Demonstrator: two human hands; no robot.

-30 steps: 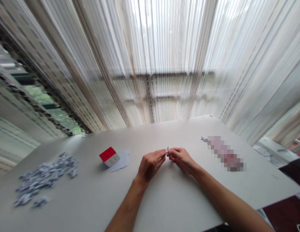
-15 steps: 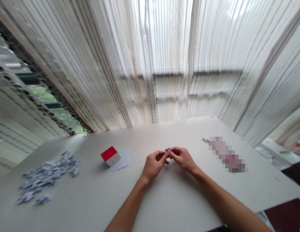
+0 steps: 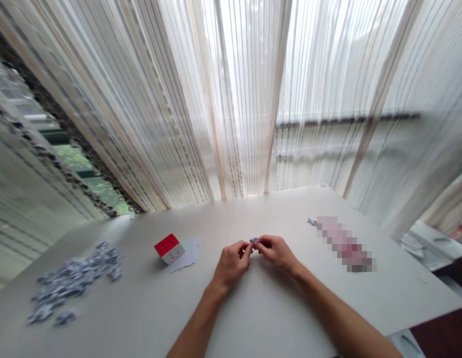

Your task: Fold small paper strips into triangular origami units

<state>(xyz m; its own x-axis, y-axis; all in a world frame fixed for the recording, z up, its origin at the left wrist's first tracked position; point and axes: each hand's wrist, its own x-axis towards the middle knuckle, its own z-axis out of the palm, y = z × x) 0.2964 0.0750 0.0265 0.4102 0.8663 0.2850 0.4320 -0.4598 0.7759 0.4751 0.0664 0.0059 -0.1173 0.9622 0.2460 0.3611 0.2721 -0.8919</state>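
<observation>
My left hand and my right hand meet over the middle of the white table. Both pinch one small bluish-grey folded paper piece between their fingertips, just above the tabletop. A pile of several similar folded paper pieces lies at the far left. A cube with a red top and white sides sits left of my hands on a few flat paper sheets.
A blurred-out pinkish strip lies on the table's right side, with one small folded piece at its far end. Sheer striped curtains hang close behind the table. The table's right edge drops to a dark floor.
My hands stay together on the paper piece, with small finger movements. The view has tilted slightly, and the curtains have swayed.
</observation>
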